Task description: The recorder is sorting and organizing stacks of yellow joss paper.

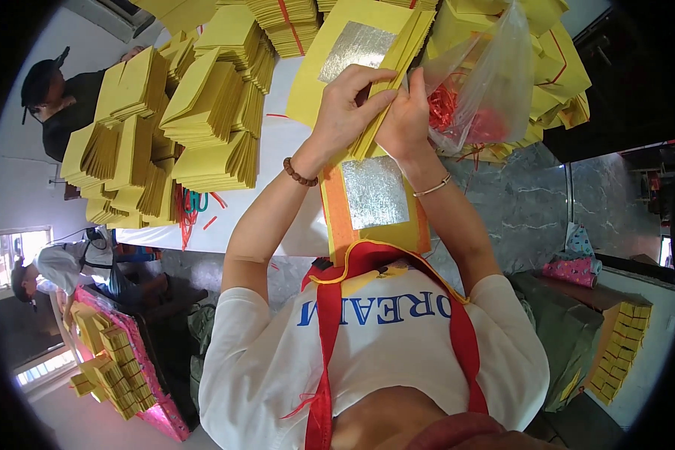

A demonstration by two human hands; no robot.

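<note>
A bundle of folded yellow paper sheets (411, 37) stands on edge over the table in front of me. My left hand (352, 105) grips its near part, with the fingers bent over it and the thumb across. On the other side my right hand (403, 124) presses against the bundle, thumb pointing up; its other fingers are mostly hidden. A yellow sheet with a silver foil square (358, 51) spreads out beyond my left hand. Below my wrists lies another silver foil square (375, 191) on yellow paper with orange bands.
Folded yellow paper stacks (210, 112) crowd the white table's (285, 180) left and far sides. Teal-handled scissors (195, 201) lie near red strips (211, 223). A clear plastic bag (495, 82) with red strings stands right. Two people (67, 105) are at the left.
</note>
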